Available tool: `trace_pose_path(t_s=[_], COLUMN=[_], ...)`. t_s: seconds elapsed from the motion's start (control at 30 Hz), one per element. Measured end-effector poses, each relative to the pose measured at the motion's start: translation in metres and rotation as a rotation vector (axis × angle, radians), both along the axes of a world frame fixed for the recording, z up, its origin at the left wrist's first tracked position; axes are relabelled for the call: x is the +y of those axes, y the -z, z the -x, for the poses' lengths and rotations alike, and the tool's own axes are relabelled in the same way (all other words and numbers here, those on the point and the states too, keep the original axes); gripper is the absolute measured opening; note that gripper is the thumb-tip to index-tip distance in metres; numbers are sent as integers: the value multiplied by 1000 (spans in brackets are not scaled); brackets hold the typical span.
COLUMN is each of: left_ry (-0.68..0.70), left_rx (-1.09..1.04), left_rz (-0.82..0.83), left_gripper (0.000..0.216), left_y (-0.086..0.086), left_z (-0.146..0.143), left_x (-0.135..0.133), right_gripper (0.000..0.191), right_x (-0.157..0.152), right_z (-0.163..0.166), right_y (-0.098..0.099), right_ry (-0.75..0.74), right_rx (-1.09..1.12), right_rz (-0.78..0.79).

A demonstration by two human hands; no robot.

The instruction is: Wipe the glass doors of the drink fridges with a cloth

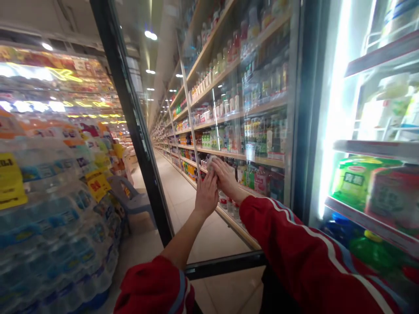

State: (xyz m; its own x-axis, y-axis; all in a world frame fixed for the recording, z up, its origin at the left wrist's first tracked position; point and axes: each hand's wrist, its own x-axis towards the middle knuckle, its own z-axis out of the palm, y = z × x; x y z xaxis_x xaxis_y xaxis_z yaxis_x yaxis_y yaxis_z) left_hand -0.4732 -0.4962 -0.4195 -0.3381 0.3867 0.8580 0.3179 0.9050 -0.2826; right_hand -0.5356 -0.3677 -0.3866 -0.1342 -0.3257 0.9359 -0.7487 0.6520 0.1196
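A glass cooler door with a black frame (225, 267) stands swung open in front of me. My right hand (225, 176) presses a crumpled white cloth or tissue (211, 160) against the pane, its fingers bent over it. Close below and to the left, my left hand (207, 195) reaches up with stretched fingers. Its fingertips meet the right hand's fingers near the cloth; whether they also touch the cloth is hard to see. Both arms are in red sleeves with white and blue stripes.
To the right is the lit cooler, with a green pack (353, 179) and a green bottle (373, 248) on its shelves. Wrapped water bottles (49, 209) are stacked at the left beside a grey plastic chair (134, 196). Long drink shelves (209, 113) show in the glass.
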Motion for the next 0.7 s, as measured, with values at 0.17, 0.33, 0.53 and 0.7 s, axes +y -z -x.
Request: trace_pose_path(t_s=[0.17,0.33,0.53,0.7], left_ry=[-27,-27,9,-77], left_rx=[39,91,167,238], left_rz=[15,-38,6,-120], left_gripper=[43,46,32,30], left_y=[-13,-28,-45,-66], left_z=[11,19,30,24], left_x=[4,16,13,-33], right_gripper=[49,57,56,52], right_x=[19,32,34,32], right_z=[2,1,-3,-8], right_y=[2,8,6,-4], right_ry=[-55,85,125,152], right_rx=[57,26,100,102], right_rz=[-82,-26,-15,56])
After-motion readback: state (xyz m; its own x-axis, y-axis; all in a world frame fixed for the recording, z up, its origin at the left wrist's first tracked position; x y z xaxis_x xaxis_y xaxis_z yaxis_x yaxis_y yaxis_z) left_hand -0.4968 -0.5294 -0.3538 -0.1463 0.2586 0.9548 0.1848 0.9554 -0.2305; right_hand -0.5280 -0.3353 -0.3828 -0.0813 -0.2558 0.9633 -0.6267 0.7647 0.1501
